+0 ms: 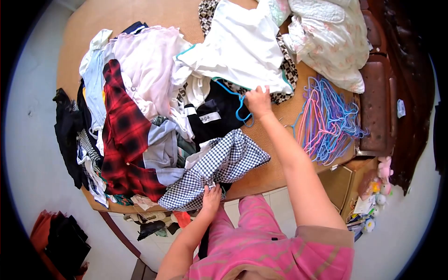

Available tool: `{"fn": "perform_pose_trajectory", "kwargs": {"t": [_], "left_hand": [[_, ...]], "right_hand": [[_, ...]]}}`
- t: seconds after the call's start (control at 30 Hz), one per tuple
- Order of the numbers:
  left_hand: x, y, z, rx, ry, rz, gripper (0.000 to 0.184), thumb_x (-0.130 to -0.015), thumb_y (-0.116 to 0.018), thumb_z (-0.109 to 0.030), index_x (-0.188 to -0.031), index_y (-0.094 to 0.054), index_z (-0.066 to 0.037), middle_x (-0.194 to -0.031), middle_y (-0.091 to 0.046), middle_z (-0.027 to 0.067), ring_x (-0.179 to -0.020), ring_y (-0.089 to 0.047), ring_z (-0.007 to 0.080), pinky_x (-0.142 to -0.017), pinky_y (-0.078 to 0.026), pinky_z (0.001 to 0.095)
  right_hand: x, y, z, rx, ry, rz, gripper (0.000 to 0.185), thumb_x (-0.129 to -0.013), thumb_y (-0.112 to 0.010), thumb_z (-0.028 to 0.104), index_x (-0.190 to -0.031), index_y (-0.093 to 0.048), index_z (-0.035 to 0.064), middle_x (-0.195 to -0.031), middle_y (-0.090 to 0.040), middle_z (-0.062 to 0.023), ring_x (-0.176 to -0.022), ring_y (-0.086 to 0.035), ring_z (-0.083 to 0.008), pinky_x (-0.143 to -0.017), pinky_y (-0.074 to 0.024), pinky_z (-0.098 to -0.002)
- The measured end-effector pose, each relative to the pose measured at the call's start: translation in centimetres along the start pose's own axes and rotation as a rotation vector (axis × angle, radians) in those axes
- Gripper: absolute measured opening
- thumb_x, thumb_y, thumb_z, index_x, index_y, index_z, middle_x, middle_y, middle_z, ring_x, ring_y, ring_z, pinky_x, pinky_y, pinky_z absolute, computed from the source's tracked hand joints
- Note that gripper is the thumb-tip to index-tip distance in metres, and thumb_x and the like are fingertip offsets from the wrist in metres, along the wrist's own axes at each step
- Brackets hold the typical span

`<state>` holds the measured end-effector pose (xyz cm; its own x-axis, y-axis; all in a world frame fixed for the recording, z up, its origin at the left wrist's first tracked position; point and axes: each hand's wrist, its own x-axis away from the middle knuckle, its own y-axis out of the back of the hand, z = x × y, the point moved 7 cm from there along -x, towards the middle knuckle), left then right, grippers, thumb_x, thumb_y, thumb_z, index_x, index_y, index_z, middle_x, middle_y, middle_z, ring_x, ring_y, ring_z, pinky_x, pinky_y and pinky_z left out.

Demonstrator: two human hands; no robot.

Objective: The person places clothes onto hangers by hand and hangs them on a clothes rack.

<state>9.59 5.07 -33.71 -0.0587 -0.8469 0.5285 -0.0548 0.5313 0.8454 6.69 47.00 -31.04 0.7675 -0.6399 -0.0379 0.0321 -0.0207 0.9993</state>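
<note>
On the bed (184, 13), our right hand (258, 101) pinches a blue hanger (237, 113) under the white shirt's (238, 42) near hem; our left hand (212, 198) touches the checked garment (219, 163), near left, grip unclear.

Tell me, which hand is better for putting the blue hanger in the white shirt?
Probably the right hand: it's on the blue hanger, beside the white shirt's edge. The left hand is farther away, at the checked shirt.
</note>
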Motion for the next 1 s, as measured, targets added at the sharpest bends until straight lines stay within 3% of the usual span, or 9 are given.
{"fn": "perform_pose_trajectory", "kwargs": {"t": [0.1,0.17,0.27,0.37,0.57,0.7,0.73,0.83,1.0], "left_hand": [[-0.9,0.6,0.3,-0.013,-0.015,0.034,0.027,-0.083,-0.046,-0.016,-0.106,-0.060,-0.011,-0.117,-0.050,0.0032,-0.112,-0.044,0.0178,-0.101,-0.021,0.0512],[-1.0,1.2,0.7,0.002,-0.026,-0.023,0.023,-0.082,-0.047,-0.017,-0.098,-0.062,-0.011,-0.111,-0.052,0.0036,-0.113,-0.043,0.0191,-0.101,-0.021,0.0518],[-0.6,3.4,0.8,0.023,-0.072,-0.109,0.020,-0.081,-0.051,-0.021,-0.094,-0.061,-0.010,-0.104,-0.053,0.0040,-0.119,-0.040,0.0223,-0.103,-0.017,0.0550],[0.6,9.4,1.8,0.196,-0.042,-0.206,0.015,-0.080,-0.054,-0.024,-0.088,-0.059,-0.013,-0.103,-0.054,0.0035,-0.122,-0.039,0.0231,-0.104,-0.015,0.0560],[3.9,19.9,5.9,0.719,0.161,-0.518,0.014,-0.082,-0.056,-0.022,-0.081,-0.058,-0.008,-0.090,-0.061,0.0033,-0.112,-0.047,0.0254,-0.101,-0.022,0.0499],[6.3,24.2,8.0,1.649,0.284,-0.814,0.028,-0.093,-0.047,-0.020,-0.074,-0.055,-0.001,-0.072,-0.055,0.0051,-0.084,-0.051,0.0188,-0.077,-0.039,0.0325],[6.8,28.6,7.6,1.481,0.119,-0.896,0.029,-0.095,-0.044,-0.017,-0.075,-0.055,0.001,-0.071,-0.052,0.0044,-0.074,-0.049,0.0147,-0.068,-0.040,0.0282],[7.7,36.5,4.2,2.024,-0.153,-0.927,0.027,-0.095,-0.043,-0.016,-0.081,-0.059,0.001,-0.077,-0.057,0.0052,-0.075,-0.052,0.0141,-0.071,-0.041,0.0268],[11.3,47.3,-1.6,1.582,-0.171,-0.964,0.028,-0.095,-0.045,-0.014,-0.112,-0.060,0.002,-0.113,-0.062,0.0087,-0.101,-0.057,0.0154,-0.084,-0.043,0.0265]], "right_hand": [[0.7,0.6,-3.6,0.102,-0.021,-0.052,0.009,-0.076,-0.055,0.013,-0.078,-0.062,0.0180,-0.080,-0.059,0.0008,-0.096,-0.051,-0.0205,-0.100,-0.0245,-0.0510],[2.4,-1.7,-4.8,0.184,-0.011,0.264,0.010,-0.076,-0.057,0.013,-0.082,-0.065,0.0163,-0.089,-0.060,-0.0008,-0.106,-0.049,-0.0218,-0.101,-0.0236,-0.0532],[5.3,-5.1,-4.1,0.252,-0.018,0.371,0.021,-0.079,-0.057,0.015,-0.099,-0.064,0.0139,-0.106,-0.058,-0.0036,-0.120,-0.041,-0.0243,-0.104,-0.0179,-0.0594],[6.3,-4.3,-1.9,0.154,-0.032,0.484,0.019,-0.081,-0.055,0.016,-0.097,-0.064,0.0145,-0.104,-0.059,-0.0020,-0.115,-0.045,-0.0242,-0.104,-0.0187,-0.0591],[5.4,7.4,-1.1,-0.419,-0.190,-0.055,0.020,-0.080,-0.062,0.030,-0.076,-0.066,0.0108,-0.079,-0.063,-0.0027,-0.088,-0.052,-0.0234,-0.084,-0.0381,-0.0451],[7.0,18.1,-1.9,-0.902,-0.253,-0.083,0.019,-0.082,-0.061,0.024,-0.082,-0.070,0.0071,-0.080,-0.065,-0.0061,-0.084,-0.051,-0.0262,-0.076,-0.0429,-0.0352],[7.9,21.0,-1.8,-0.938,-0.226,-0.097,0.020,-0.083,-0.060,0.024,-0.083,-0.070,0.0070,-0.077,-0.064,-0.0052,-0.081,-0.051,-0.0233,-0.074,-0.0422,-0.0333],[11.8,29.2,-0.8,-1.172,-0.246,-0.101,0.022,-0.088,-0.058,0.025,-0.088,-0.070,0.0059,-0.071,-0.059,-0.0022,-0.076,-0.049,-0.0167,-0.070,-0.0404,-0.0293],[18.8,37.0,1.9,-1.623,-0.208,-0.103,0.028,-0.092,-0.055,0.025,-0.100,-0.066,-0.0004,-0.070,-0.051,0.0031,-0.068,-0.047,-0.0067,-0.062,-0.0376,-0.0223]]}}
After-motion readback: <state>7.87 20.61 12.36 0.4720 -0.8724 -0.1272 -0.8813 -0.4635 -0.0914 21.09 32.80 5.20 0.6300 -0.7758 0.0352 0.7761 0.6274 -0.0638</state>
